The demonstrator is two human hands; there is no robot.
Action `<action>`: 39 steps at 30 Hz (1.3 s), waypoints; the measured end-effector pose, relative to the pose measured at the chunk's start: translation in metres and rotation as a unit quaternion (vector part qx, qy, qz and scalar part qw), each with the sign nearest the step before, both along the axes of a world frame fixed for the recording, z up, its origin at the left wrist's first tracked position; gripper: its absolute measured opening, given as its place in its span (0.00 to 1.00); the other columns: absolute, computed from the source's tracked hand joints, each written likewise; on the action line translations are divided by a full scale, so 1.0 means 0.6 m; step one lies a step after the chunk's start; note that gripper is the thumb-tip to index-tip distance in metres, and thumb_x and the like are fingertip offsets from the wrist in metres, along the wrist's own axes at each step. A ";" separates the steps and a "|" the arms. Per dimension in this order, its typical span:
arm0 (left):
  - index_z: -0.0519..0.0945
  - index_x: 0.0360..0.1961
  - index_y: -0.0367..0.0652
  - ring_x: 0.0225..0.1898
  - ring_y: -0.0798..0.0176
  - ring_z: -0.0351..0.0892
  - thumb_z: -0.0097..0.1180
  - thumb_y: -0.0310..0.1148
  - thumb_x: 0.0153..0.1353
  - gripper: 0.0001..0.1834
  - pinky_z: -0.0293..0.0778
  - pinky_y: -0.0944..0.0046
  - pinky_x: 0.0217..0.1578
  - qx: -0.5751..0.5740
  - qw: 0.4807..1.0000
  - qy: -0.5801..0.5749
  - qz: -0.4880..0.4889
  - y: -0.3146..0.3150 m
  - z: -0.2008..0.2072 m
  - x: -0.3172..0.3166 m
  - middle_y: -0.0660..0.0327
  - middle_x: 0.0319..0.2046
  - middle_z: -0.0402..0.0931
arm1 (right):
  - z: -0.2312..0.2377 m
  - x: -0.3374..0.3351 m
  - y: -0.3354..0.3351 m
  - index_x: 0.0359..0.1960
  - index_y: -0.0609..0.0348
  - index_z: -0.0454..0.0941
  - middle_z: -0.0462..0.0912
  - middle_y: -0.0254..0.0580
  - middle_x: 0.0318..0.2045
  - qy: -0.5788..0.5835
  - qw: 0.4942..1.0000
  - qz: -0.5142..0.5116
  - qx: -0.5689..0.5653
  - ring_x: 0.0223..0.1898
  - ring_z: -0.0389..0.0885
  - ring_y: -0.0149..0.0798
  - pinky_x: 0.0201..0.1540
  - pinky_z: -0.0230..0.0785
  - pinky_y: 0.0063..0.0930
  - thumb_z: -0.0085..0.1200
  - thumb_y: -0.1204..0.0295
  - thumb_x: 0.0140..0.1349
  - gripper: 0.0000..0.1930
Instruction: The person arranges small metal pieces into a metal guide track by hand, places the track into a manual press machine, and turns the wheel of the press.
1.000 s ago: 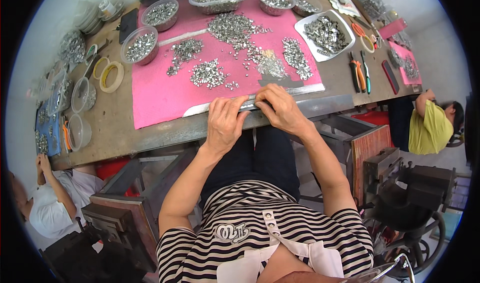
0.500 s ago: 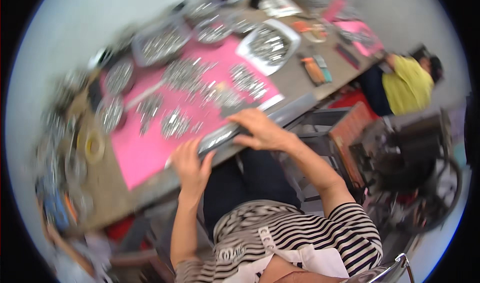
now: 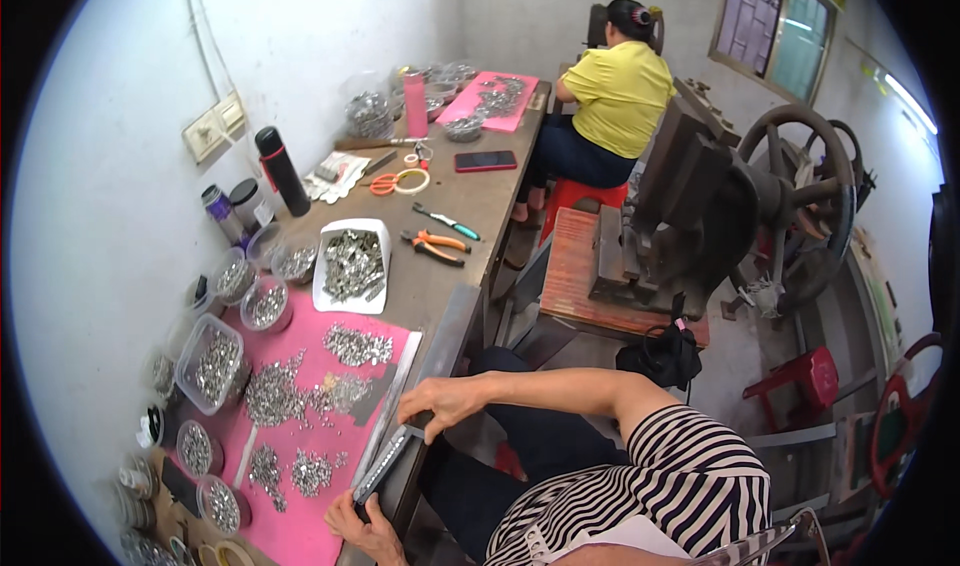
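Note:
A narrow dark bar (image 3: 388,463) with a row of small silvery pieces along it lies along the table's front edge. My left hand (image 3: 364,528) closes on its near end, with thumb and fingers on either side. At its far end, my right hand (image 3: 443,402) pinches the bar between thumb and fingers. Beside it a pink mat (image 3: 232,444) carries loose heaps of small shiny metal pieces (image 3: 275,394). A grey patch (image 3: 376,398) lies on the mat near my right hand.
Clear tubs (image 3: 214,364) and a white tray (image 3: 352,306) of metal pieces stand around the mat. Orange-handled pliers (image 3: 436,247), a phone (image 3: 485,161) and a black flask (image 3: 283,171) are farther off. A person in yellow (image 3: 622,96) sits beyond, near a heavy wheeled press (image 3: 715,191).
The view has swung to the right, bringing the seated person and the press more fully in. Both hands stay on the bar, which now appears more steeply slanted.

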State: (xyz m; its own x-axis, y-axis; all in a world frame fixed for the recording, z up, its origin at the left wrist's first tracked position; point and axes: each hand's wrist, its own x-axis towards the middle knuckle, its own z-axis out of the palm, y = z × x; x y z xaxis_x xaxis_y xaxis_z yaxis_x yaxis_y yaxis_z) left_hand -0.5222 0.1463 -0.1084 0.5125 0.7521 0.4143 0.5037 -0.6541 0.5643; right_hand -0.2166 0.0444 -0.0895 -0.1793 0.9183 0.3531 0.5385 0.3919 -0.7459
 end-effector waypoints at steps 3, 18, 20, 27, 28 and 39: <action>0.80 0.48 0.37 0.50 0.46 0.72 0.66 0.27 0.56 0.17 0.65 0.48 0.55 -0.032 0.997 -0.045 -0.061 -0.001 0.034 0.049 0.53 0.43 0.75 | 0.051 0.019 -0.066 0.53 0.65 0.78 0.81 0.47 0.43 0.050 0.996 -0.069 -0.003 0.44 0.84 0.46 0.46 0.77 0.37 0.74 0.70 0.54 0.27; 0.75 0.66 0.33 0.50 0.70 0.77 0.54 0.23 0.71 0.22 0.71 0.69 0.55 -0.371 0.725 -0.114 -0.569 -0.342 0.070 0.775 0.60 0.50 0.80 | 0.139 0.178 -0.620 0.38 0.60 0.80 0.79 0.38 0.34 -0.051 0.728 -0.683 0.039 0.36 0.81 0.34 0.41 0.73 0.28 0.77 0.70 0.48 0.19; 0.76 0.66 0.36 0.50 0.69 0.78 0.50 0.22 0.72 0.22 0.72 0.70 0.55 -0.408 0.721 -0.072 -0.556 -0.382 0.056 0.815 0.60 0.49 0.81 | 0.106 0.178 -0.623 0.38 0.60 0.78 0.78 0.39 0.33 -0.039 0.709 -0.703 0.031 0.35 0.80 0.36 0.41 0.73 0.30 0.77 0.67 0.47 0.21; 0.78 0.64 0.40 0.50 0.56 0.81 0.49 0.25 0.73 0.21 0.71 0.64 0.56 -0.296 0.755 -0.116 -0.574 -0.436 0.001 0.885 0.50 0.51 0.83 | 0.049 0.165 -0.549 0.29 0.56 0.71 0.75 0.39 0.27 -0.103 0.679 -0.726 0.033 0.31 0.72 0.43 0.37 0.66 0.38 0.82 0.59 0.41 0.27; 0.74 0.67 0.35 0.51 0.71 0.78 0.48 0.27 0.76 0.21 0.70 0.71 0.56 -0.263 0.763 -0.101 -0.581 -0.452 0.002 0.891 0.60 0.51 0.83 | 0.044 0.169 -0.548 0.27 0.56 0.71 0.75 0.38 0.26 -0.118 0.683 -0.719 0.046 0.31 0.73 0.43 0.37 0.66 0.38 0.81 0.60 0.42 0.26; 0.59 0.77 0.34 0.76 0.57 0.58 0.52 0.45 0.76 0.37 0.53 0.61 0.73 -0.394 0.614 -0.046 -0.682 -0.407 0.054 0.792 0.50 0.76 0.60 | 0.248 0.006 -0.801 0.56 0.67 0.69 0.80 0.55 0.51 -0.367 0.345 -0.742 0.443 0.51 0.80 0.49 0.56 0.76 0.41 0.60 0.78 0.66 0.19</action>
State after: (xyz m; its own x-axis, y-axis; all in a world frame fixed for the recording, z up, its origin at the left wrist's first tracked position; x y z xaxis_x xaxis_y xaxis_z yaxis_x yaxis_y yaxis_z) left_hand -0.0470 -0.0980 -0.0761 0.8900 -0.3660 0.2717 -0.2680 0.0621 0.9614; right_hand -0.2127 -0.4363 0.0591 -0.0834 -0.2170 0.9726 0.5526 -0.8222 -0.1361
